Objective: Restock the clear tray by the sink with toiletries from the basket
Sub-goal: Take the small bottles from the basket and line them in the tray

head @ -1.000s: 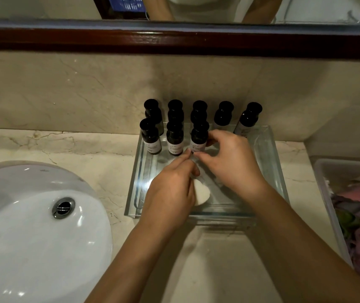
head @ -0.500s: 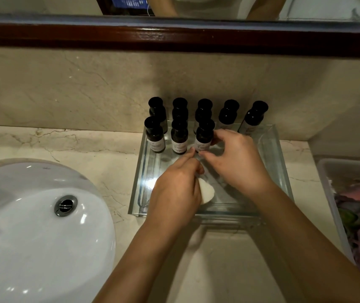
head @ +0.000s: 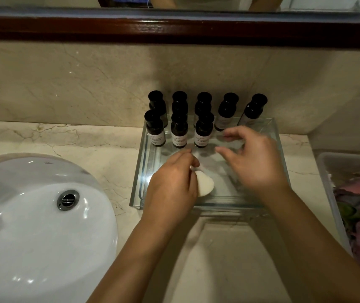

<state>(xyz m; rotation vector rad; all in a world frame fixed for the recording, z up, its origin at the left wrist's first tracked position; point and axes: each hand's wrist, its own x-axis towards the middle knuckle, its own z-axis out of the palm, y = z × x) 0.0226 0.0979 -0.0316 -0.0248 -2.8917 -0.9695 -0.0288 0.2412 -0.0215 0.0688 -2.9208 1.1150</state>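
- While eight small dark bottles with black caps and pale labels (head: pixel 179 131) already stand upright at the back of the clear rectangular tray (head: pixel 138 171), five in the far row and three in front, the near half of the tray is mostly bare. I judge the restocking to be about halfway.
- By my reading, what is left is to set down the piece in hand, fill out the front row, and fetch more from the translucent plastic basket (head: pixel 324 171). It sits on the marble tabletop (head: pixel 87 138), well to the right of the right fingers, with pink and green packets inside.
- The left hand (head: pixel 172 184) is low over the tray's near-left part, palm down. Its fingers (head: pixel 185 155) are curled round a pale rounded toiletry piece (head: pixel 205 184), which shows on the thumb side, just short of the front row of bottles.
- The right hand (head: pixel 255 162) reaches in over the tray's middle, beside the left fingers. Its fingers (head: pixel 236 133) are half-curled, with thumb and forefinger apart.
- That hand is blurred, with a pale smear between the fingertips, so I cannot tell whether it holds anything.
- A white oval sink (head: pixel 43 215) lies to the left of the left fingers.
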